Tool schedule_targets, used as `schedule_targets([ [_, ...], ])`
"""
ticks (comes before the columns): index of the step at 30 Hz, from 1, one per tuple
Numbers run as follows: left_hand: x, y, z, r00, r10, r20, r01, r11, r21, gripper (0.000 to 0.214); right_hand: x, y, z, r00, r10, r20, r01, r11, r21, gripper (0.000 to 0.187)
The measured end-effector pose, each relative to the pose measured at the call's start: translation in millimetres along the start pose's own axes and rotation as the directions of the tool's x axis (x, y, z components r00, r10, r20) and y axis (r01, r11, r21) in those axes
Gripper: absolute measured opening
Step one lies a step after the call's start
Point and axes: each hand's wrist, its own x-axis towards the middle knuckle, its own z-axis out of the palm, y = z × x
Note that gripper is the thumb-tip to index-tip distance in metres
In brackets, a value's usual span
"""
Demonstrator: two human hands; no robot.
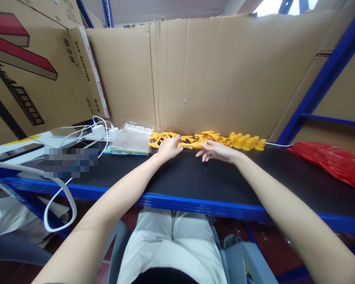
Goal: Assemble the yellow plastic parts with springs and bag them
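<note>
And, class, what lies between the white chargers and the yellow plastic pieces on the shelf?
Clear plastic packaging lies between the white chargers and the yellow plastic pieces, as the head view shows.

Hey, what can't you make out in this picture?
In the head view:
Left hand: its back hides how the fingers hold the yellow piece.
Right hand: too small to tell gripping from touching.
Red plastic: cut off by the right edge.
Shelf item: pixelation covers it.
</note>
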Motion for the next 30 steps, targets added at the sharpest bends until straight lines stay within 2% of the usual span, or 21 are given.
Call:
schedule_targets([
  [3,-0.3,-0.9,-0.2,1.0,0.0,-0.011,0.0,1.0,-0.008,0.028,-0.3,-0.4,0.5,0.999,-0.007,-0.051,0.003,0.997,-0.074,0.025],
  [7,-1.5,-1.4,-1.3,0.999,0.01,-0.033,-0.01,1.0,-0.026,0.028,1.4,-0.2,2.9,0.987,0.037,-0.158,-0.07,0.976,-0.207,0.053],
  [10,-1.1,-2.5,-1.5,0.999,0.012,-0.038,-0.014,0.999,-0.039,0.029,-0.7,-3.3,3.5,0.986,0.087,-0.142,-0.115,0.972,-0.205,0.064],
  [14,0.2,-4.6,-0.9,0.999,0.007,-0.049,-0.009,0.998,-0.06,0.03,-5.4,-7.8,-2.2,0.993,0.122,-0.002,-0.12,0.979,-0.163,0.055],
  [16,0.6,-5.4,-0.6,0.999,0.014,-0.052,-0.018,0.998,-0.062,0.03,-5.7,-7.0,-5.3,0.993,0.111,0.026,-0.106,0.983,-0.149,0.05],
  [19,1.0,-6.2,-0.3,0.998,0.032,-0.055,-0.036,0.997,-0.064,0.029,-2.8,-3.4,-5.3,0.997,0.072,-0.034,-0.076,0.989,-0.128,0.047],
  [23,1.9,-7.8,0.7,0.998,0.027,-0.057,-0.031,0.998,-0.063,0.028,0.6,-2.7,1.9,0.986,-0.052,-0.161,0.036,0.994,-0.102,0.036],
  [28,2.5,-10.0,2.0,0.997,0.012,-0.072,-0.016,0.998,-0.055,0.028,-2.5,-8.0,6.0,0.972,-0.155,-0.175,0.126,0.978,-0.165,0.046],
  [30,1.8,-9.9,1.5,0.996,0.023,-0.085,-0.028,0.998,-0.057,0.028,-3.3,-9.1,6.8,0.968,-0.176,-0.181,0.141,0.971,-0.192,0.039],
])
